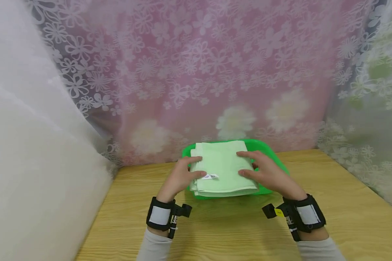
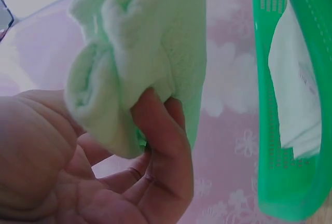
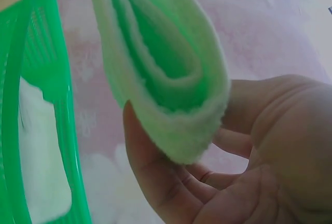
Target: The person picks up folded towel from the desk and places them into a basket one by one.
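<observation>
A folded pale green towel (image 1: 223, 163) with a small white label (image 1: 210, 176) is held level over a green plastic basket (image 1: 274, 159). My left hand (image 1: 184, 173) grips its left edge, thumb on top near the label and fingers underneath. At the opposite edge my right hand (image 1: 268, 170) grips it the same way. In the left wrist view the towel's stacked folds (image 2: 119, 53) sit between thumb and fingers. The right wrist view shows its rounded, layered end (image 3: 176, 120) in my grasp. Below, inside the basket, lies white cloth or paper (image 2: 295, 89).
The basket stands on a wood-grain table (image 1: 222, 232) near its back edge. Behind hangs a pink floral curtain (image 1: 183, 90), with whitish sheets at the left (image 1: 42, 145) and right (image 1: 372, 108). Each wrist wears a black strap with a small camera.
</observation>
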`<state>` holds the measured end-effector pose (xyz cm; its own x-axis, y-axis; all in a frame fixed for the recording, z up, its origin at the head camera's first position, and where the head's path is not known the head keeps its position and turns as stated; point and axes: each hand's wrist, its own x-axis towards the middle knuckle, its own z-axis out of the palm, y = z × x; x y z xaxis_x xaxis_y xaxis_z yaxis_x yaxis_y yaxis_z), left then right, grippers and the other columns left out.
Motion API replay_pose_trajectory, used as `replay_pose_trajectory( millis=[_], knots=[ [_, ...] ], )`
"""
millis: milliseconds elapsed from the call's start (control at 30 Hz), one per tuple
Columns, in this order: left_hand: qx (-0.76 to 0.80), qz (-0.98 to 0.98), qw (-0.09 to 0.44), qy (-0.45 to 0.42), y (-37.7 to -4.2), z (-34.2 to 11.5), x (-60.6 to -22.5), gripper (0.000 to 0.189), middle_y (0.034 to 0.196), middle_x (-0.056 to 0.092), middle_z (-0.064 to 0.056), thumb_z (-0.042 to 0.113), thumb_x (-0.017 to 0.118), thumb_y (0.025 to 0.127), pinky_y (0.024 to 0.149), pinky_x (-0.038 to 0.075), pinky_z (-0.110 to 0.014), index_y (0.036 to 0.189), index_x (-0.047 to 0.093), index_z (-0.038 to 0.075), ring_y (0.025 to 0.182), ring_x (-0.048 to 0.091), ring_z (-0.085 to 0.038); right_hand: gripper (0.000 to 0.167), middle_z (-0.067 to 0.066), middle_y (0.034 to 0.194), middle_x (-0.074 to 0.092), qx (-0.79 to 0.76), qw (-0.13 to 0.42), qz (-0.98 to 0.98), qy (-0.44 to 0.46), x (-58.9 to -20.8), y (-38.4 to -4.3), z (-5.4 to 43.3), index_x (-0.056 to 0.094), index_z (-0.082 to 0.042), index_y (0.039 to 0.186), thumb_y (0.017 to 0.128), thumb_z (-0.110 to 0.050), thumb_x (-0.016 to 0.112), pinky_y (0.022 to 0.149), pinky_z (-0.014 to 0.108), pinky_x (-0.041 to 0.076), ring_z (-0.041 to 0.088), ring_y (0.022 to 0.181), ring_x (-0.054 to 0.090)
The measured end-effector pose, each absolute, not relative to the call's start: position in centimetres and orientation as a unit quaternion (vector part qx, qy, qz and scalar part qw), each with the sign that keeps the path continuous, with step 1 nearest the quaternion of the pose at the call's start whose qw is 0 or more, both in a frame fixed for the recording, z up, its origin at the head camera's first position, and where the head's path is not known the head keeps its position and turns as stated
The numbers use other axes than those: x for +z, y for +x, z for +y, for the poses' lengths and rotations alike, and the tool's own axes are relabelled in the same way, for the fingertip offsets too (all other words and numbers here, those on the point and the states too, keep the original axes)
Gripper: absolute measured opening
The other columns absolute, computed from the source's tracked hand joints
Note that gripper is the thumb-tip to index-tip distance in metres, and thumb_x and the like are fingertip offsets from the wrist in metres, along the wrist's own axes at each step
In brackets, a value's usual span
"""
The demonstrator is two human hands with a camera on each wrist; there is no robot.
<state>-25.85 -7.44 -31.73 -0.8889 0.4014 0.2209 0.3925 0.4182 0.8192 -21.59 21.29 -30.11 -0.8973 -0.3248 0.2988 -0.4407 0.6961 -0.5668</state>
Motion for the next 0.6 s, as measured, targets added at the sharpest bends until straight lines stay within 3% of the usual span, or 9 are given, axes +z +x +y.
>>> replay_pose_trajectory(
  millis=[100,333,433,600],
  knots=[
    [0.492,0.839,0.002,0.232,-26.0,-8.5,-31.6,0.052,0.152,0.047,-0.011,0.014,0.074,0.091,0.106,0.044,-0.049,0.140,0.058,0.006,0.146,0.034,-0.030,0.057,0.016,0.125,0.051,0.336,0.080,-0.915,0.210,-30.5,-22.2,20.3,0.050,-0.010,0.147,0.095,-0.024,0.070,0.063,0.031,0.034,0.021,0.078,0.041],
    [0.477,0.846,0.000,0.237,-26.8,-8.0,-31.9,0.052,0.150,0.048,-0.012,0.016,0.074,0.092,0.101,0.046,-0.046,0.141,0.058,0.006,0.142,0.039,-0.029,0.058,0.022,0.138,0.048,0.336,0.082,-0.914,0.210,-31.0,-22.9,20.5,0.045,-0.007,0.149,0.098,-0.022,0.067,0.069,0.035,0.038,0.024,0.085,0.046],
    [0.482,0.844,-0.005,0.235,-27.4,-7.9,-32.2,0.052,0.150,0.047,-0.014,0.015,0.073,0.092,0.095,0.048,-0.042,0.141,0.058,0.006,0.134,0.046,-0.028,0.058,0.023,0.140,0.047,0.334,0.089,-0.913,0.215,-31.1,-23.7,20.6,0.045,-0.006,0.149,0.098,-0.022,0.066,0.071,0.037,0.039,0.025,0.087,0.048],
    [0.504,0.835,-0.001,0.220,-28.4,-8.0,-32.5,0.052,0.152,0.041,-0.020,0.013,0.071,0.094,0.079,0.053,-0.034,0.143,0.055,0.005,0.104,0.061,-0.028,0.057,0.024,0.140,0.047,0.332,0.093,-0.913,0.217,-31.4,-25.5,20.3,0.045,-0.004,0.149,0.098,-0.019,0.066,0.072,0.037,0.041,0.028,0.090,0.051]
  ],
)
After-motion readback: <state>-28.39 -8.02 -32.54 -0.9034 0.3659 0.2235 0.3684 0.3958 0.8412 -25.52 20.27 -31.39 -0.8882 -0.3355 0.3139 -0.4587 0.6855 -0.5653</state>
